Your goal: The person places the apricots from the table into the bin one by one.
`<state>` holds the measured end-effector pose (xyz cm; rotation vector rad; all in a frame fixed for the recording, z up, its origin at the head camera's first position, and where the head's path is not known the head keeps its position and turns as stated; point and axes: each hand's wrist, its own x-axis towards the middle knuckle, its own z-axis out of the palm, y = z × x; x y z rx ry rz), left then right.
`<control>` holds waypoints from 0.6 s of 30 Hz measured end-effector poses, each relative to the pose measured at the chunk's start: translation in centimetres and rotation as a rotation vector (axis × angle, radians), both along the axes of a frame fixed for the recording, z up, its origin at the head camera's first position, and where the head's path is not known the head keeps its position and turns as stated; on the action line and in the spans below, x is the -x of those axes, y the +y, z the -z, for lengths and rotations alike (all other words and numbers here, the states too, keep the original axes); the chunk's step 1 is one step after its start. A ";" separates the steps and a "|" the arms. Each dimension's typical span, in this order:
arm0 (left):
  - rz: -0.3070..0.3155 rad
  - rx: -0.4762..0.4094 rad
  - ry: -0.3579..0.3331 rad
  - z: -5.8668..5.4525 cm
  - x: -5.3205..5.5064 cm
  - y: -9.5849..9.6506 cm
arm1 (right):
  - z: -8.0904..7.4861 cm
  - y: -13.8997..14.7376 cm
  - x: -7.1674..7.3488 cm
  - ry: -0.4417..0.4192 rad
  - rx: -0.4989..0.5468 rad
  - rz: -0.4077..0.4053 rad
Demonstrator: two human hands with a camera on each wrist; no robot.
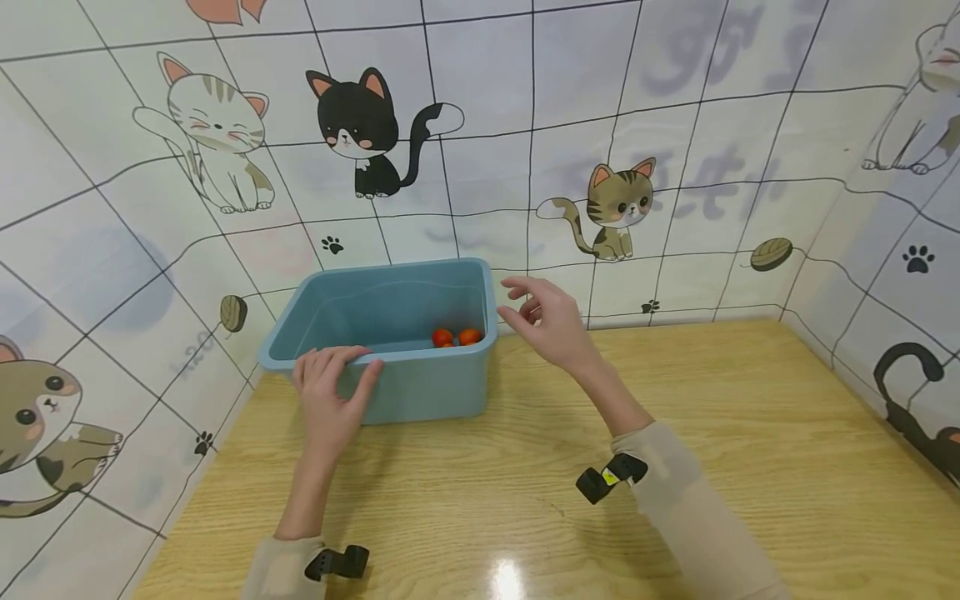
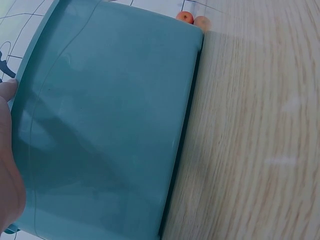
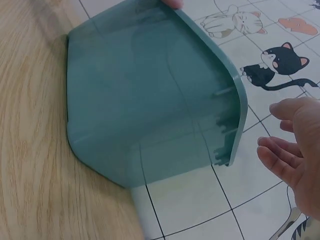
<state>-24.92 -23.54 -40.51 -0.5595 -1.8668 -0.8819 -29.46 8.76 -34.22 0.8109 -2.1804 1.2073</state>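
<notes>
A blue-green plastic bin (image 1: 420, 387) stands upright on the wooden table, its mouth facing up. My left hand (image 1: 330, 396) grips its near rim towards the left corner, fingers hooked over the edge. In the left wrist view the thumb (image 2: 8, 90) lies at the rim. Several small red-orange, tomato-like balls (image 1: 469, 336) sit inside at the bin's right end. Just beyond the right rim, my right hand (image 1: 551, 321) hovers with loosely bent fingers and nothing between them. The right wrist view shows that hand (image 3: 300, 150) apart from the bin wall (image 3: 130, 95).
Behind the bin rises a white wall covering (image 1: 487, 167) with cartoon cats and grid lines, continuing along both sides. The wooden tabletop (image 1: 675, 400) extends to the right and towards me. Black camera mounts (image 1: 611, 477) sit on both wrists.
</notes>
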 end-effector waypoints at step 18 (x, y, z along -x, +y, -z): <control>0.001 -0.001 0.009 0.0 0.0 0.1 | 2.3 3.4 3.6 -0.172 -0.064 0.109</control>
